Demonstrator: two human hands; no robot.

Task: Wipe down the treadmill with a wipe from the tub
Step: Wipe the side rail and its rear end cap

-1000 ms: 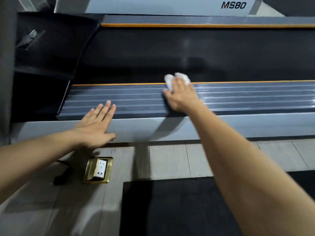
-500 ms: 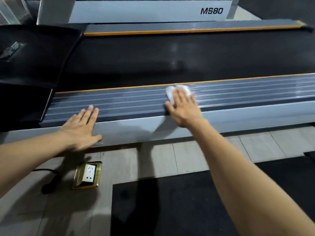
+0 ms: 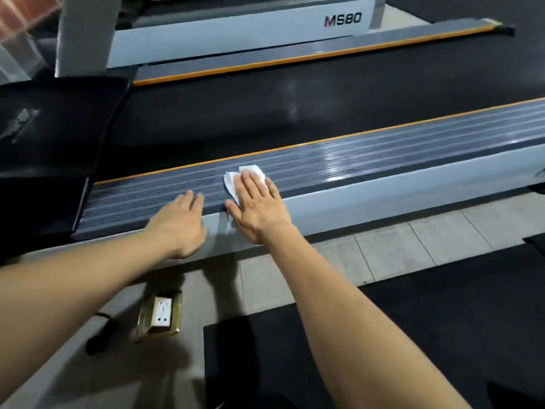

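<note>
Wiping is in progress: right hand [image 3: 259, 208], fingers flat, presses wipe [image 3: 236, 180] on ribbed side rail [image 3: 383, 154]; left hand [image 3: 180, 222] rests flat, holding nothing. Belt [image 3: 265, 119] etc. prob. left.

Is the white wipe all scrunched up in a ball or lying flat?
Mostly flat. The wipe lies spread on the ribbed side rail, pressed under the straight fingers of the right hand, with creased edges poking out.

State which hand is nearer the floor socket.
Left. The left hand rests on the treadmill rail's edge above the floor socket; the right hand lies farther right, pressing the wipe.
</note>
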